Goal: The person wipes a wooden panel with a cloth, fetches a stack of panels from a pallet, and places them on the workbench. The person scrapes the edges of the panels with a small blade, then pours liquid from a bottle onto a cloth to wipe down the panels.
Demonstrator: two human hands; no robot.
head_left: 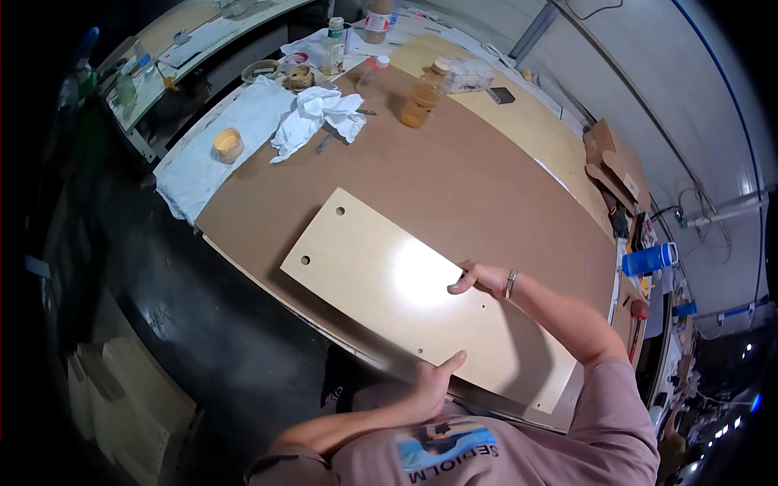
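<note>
Pale panel (365, 255) in a two-handed grip

The left hand (433, 389) and right hand (486, 280) are clamping opposite long edges, thumbs showing on top. Holes (340, 211) are already showing; release, seemingly, is pending. The smooth face is reflecting glare. Beneath, a brown board (519, 202) is spreading; any contact is escaping view.

Item: one long rectangular panel (381, 271), pale yellow, face smooth and glossy, with strong glare near mid-length. Pose: face up, aslant over the near side of the brown board (494, 194); contact with the board not determinable. Two larger round holes pierce the end toward the board's left; smaller holes lie toward its right. Left hand (435, 385) grips the board-edge side, right hand (485, 280) the side toward the board's middle.
</note>
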